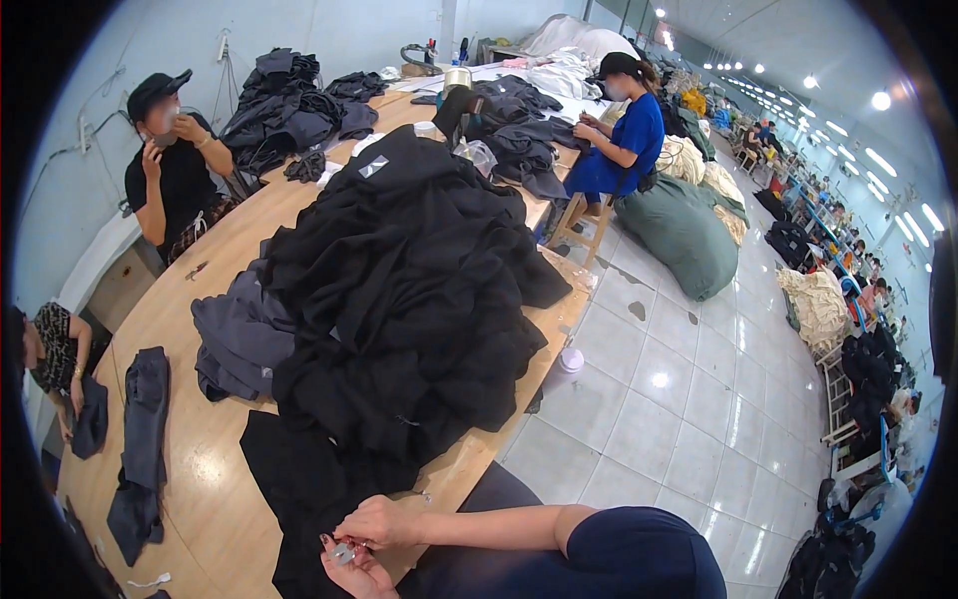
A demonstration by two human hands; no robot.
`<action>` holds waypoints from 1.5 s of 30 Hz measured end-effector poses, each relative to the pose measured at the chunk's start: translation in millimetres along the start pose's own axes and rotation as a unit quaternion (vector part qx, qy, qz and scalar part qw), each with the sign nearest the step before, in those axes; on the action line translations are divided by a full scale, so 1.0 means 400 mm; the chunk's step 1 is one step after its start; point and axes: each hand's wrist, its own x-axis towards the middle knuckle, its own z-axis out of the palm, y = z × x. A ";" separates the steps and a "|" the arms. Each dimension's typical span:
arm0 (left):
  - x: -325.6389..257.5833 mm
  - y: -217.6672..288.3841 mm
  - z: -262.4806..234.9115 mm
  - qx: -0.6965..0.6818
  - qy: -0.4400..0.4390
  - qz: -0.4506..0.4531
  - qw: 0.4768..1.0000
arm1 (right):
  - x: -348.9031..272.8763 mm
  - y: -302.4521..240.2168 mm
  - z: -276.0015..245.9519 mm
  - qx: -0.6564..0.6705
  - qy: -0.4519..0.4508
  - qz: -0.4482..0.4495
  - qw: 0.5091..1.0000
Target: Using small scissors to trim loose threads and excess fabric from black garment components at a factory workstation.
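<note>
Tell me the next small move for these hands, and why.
Perhaps settle the small silvery piece in the left hand, freeing the right hand for the black cloth: both hands are bunched around the piece, and the cloth lies beside them.

ok so from the left hand (357, 577): pile (399, 290) at 12, cloth (146, 429) at 10, both on the table (210, 464). Stool (597, 238)'s at 1, sack (684, 240) just right of it, on the floor (649, 424).

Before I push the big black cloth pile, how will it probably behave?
The black cloth pile looks floppy, given its loose folds. Its many layers suggest it may be heavy. Heaped unevenly, it could slump or shed pieces.
</note>
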 end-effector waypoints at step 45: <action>-0.032 0.101 0.084 0.231 -0.024 0.064 0.971 | 0.067 0.000 -0.039 0.240 -0.042 0.459 0.854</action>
